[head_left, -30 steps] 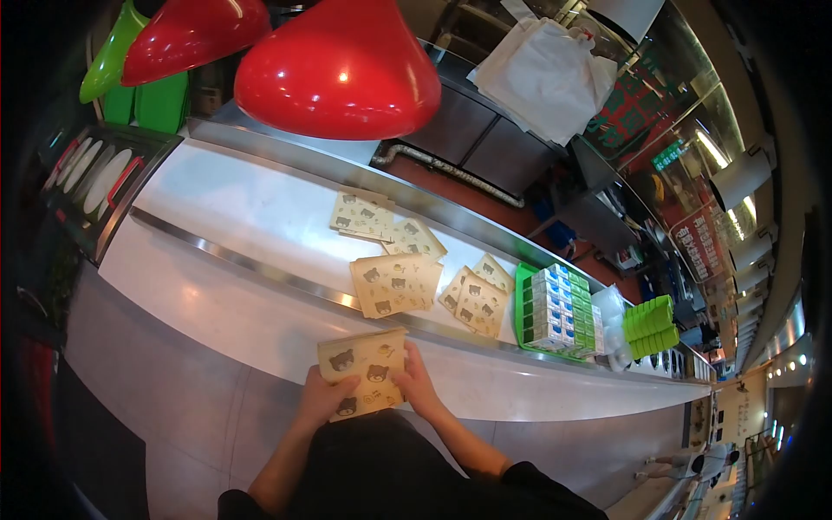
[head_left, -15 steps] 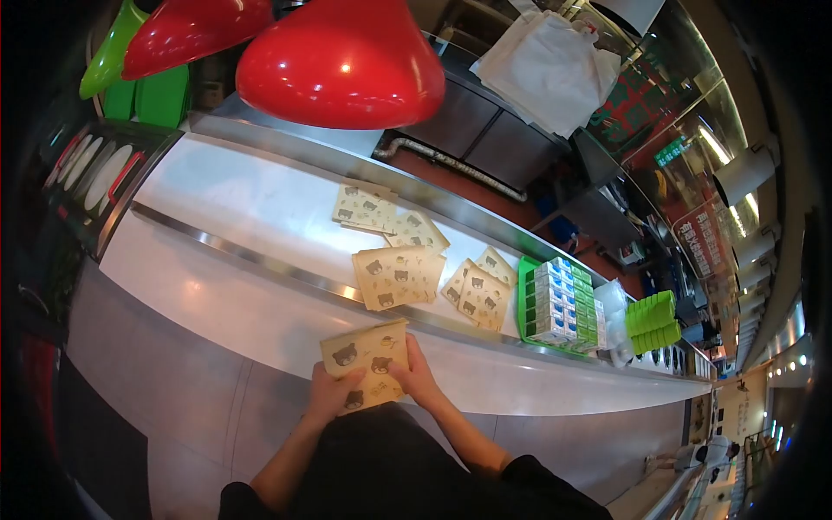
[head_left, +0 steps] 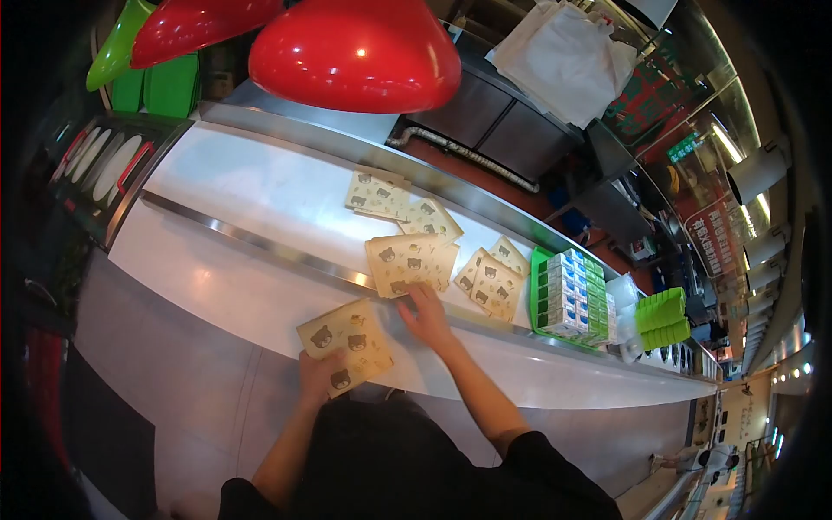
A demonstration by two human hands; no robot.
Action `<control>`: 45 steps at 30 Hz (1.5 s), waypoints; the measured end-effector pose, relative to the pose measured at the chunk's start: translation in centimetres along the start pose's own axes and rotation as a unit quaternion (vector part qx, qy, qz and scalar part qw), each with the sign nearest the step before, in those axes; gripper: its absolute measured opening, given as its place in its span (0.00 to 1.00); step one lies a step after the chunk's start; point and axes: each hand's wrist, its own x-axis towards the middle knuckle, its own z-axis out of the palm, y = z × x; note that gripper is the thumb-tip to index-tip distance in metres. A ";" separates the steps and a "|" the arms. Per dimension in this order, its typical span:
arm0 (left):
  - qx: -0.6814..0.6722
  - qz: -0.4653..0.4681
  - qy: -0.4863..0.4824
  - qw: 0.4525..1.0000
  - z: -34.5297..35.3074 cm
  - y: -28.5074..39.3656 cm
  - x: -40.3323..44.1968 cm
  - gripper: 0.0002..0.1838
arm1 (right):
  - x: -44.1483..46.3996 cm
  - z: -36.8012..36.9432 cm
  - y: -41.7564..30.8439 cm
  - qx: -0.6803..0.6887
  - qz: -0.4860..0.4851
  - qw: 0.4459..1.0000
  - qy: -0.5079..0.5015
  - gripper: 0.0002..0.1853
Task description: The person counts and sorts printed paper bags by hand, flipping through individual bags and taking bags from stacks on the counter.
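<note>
Gripping bear-printed paper (head_left: 357, 333) over the worktop's (head_left: 251, 186) near edge, the left hand (head_left: 319, 376) is apart from the right hand (head_left: 426, 319), whose fingertips reach the near side of matching papers (head_left: 409, 258); whether they pinch any, I cannot tell.

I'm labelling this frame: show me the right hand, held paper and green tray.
Right hand (head_left: 427, 321), head view, back of hand.
Held paper (head_left: 351, 336), head view, printed face.
Green tray (head_left: 535, 292), head view, left rim.

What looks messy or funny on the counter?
Nothing looks spilled. The bear-print papers on the counter look a bit messy: they lie overlapping at different angles, while the boxes beside them stand in neat rows.
</note>
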 end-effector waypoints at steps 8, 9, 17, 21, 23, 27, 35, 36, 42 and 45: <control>-0.047 -0.030 0.016 0.998 -1.0 -0.5 0.4 0.13 | 5.0 -1.2 2.4 -0.219 -0.044 0.960 -0.169 0.22; -0.044 -0.023 0.020 0.999 -0.9 -0.3 0.3 0.13 | 5.3 -1.1 2.6 -0.222 -0.043 0.955 -0.191 0.22; -0.039 -0.038 0.022 0.998 -1.0 0.2 0.8 0.14 | 6.9 -1.2 4.7 -0.173 -0.063 0.951 -0.248 0.16; -0.052 -0.043 -0.011 0.998 -0.7 0.4 1.0 0.15 | 7.2 -1.5 5.5 -0.118 -0.040 0.954 -0.271 0.13; -0.062 -0.046 -0.020 0.997 -0.4 0.5 1.1 0.15 | 7.0 -1.3 6.1 -0.100 -0.043 0.958 -0.264 0.13; -0.085 -0.050 -0.051 0.994 0.3 0.1 1.9 0.16 | 5.8 -1.2 5.7 -0.080 0.015 0.991 -0.110 0.08; -0.071 -0.015 -0.107 0.992 2.8 -0.9 3.9 0.17 | -1.5 -1.6 -7.2 -0.100 -0.252 0.962 0.027 0.09; -0.114 -0.040 -0.097 0.988 3.4 -0.4 3.9 0.18 | -2.3 -1.5 -8.3 -0.102 -0.249 0.963 0.029 0.09; -0.261 -0.050 -0.091 0.960 5.3 -0.9 3.4 0.23 | -4.2 -1.1 -9.7 -0.121 -0.214 0.968 -0.057 0.09; -0.218 -0.028 -0.102 0.970 5.7 -0.4 3.2 0.20 | -4.7 -1.3 -9.7 -0.114 -0.213 0.968 -0.063 0.10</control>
